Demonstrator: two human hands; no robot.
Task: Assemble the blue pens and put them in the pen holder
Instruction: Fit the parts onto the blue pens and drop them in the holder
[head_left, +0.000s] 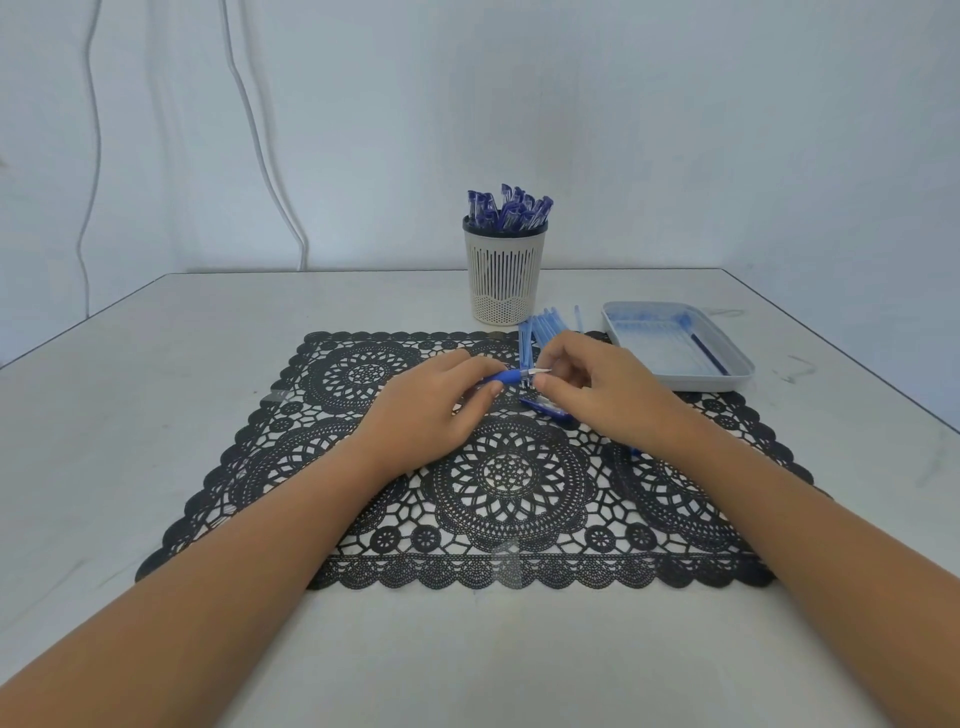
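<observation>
Left hand (431, 410) grips the blue pen (506, 378) by its rubber sleeve, low over the lace mat (509, 478); right hand (602, 389) pinches the metal tip. It looks light, stiff and slick, so the rubber seems the safest hold. A loose cap (543, 407) lies just beneath, and the pen holder (504, 275) stands behind, already crowded

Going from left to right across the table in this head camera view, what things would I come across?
left hand → blue pen, held by both hands → right hand → grey tray. I left out the pen holder and the loose blue parts because they overlap these.
</observation>
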